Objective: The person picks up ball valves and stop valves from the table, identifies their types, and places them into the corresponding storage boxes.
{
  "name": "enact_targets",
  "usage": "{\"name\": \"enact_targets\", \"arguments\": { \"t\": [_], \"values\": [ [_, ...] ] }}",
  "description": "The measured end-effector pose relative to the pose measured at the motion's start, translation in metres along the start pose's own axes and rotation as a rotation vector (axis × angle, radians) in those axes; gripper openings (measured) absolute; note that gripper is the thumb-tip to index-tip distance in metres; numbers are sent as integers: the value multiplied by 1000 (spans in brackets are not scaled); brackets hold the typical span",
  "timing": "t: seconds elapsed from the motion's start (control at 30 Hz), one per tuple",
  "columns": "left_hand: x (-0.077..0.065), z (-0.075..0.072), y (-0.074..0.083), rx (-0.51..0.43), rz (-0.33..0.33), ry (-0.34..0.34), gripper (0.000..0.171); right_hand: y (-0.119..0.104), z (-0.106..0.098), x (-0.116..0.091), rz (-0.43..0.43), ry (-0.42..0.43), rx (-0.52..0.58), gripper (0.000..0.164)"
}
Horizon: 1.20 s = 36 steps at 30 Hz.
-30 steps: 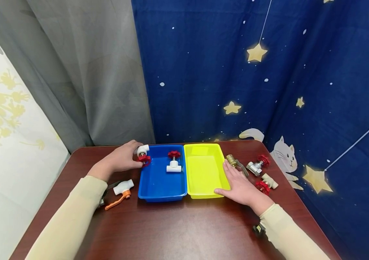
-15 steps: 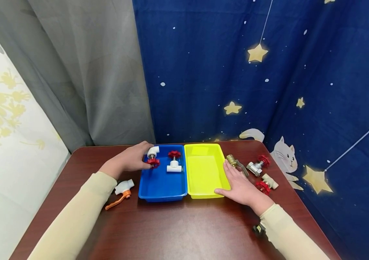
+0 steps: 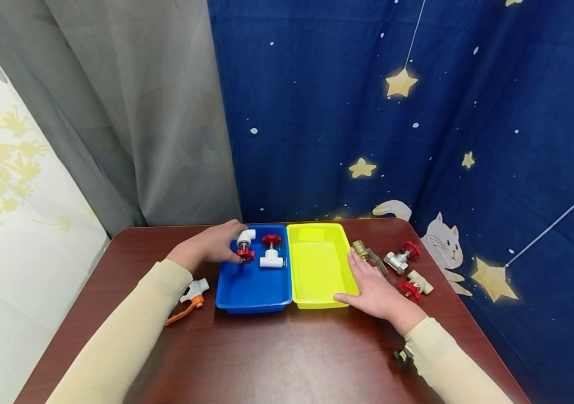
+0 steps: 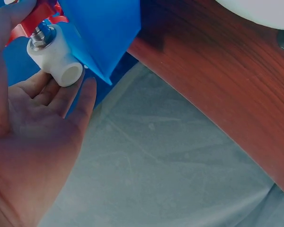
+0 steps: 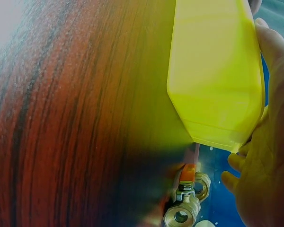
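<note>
My left hand (image 3: pixel 213 242) grips a white plastic valve (image 3: pixel 246 235) with a red handwheel over the far left part of the blue tray (image 3: pixel 253 294). In the left wrist view, thumb and fingers lie around the valve's white body (image 4: pixel 57 56) and red wheel, beside the tray wall. Another white valve (image 3: pixel 270 261) with a red wheel lies inside that tray to the right. My right hand (image 3: pixel 372 286) rests on the right rim of the yellow tray (image 3: pixel 317 272), its fingers straight. Just beyond those fingertips lies a brass valve (image 3: pixel 361 249) with a lever.
Left of the blue tray lies a white valve (image 3: pixel 196 290) with an orange lever, partly behind my sleeve. To the right lie a silver valve (image 3: pixel 396 261) and a cream valve (image 3: pixel 419 280), both red-wheeled. A dark object (image 3: pixel 402 357) sits by my right cuff.
My left hand has carried the white valve rightward, from the blue tray's left rim to over its inside. My right hand has stayed in place.
</note>
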<state>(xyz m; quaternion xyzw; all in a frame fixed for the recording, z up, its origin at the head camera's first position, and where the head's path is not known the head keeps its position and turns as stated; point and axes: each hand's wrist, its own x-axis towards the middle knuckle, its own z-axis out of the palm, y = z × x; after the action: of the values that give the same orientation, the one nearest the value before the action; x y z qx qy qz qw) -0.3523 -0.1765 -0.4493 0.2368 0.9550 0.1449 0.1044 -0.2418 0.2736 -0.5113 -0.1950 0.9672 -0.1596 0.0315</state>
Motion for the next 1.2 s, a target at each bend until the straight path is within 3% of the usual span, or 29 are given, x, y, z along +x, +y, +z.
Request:
{"name": "enact_targets", "arguments": {
  "t": [0.73,1.2],
  "values": [
    [10,5,4,-1,-5,-60,94,3,2,2,1,-5,-8,126],
    [19,13,9,118,-25,-100,91,4,2,1,3,-2,-7,126]
  ]
}}
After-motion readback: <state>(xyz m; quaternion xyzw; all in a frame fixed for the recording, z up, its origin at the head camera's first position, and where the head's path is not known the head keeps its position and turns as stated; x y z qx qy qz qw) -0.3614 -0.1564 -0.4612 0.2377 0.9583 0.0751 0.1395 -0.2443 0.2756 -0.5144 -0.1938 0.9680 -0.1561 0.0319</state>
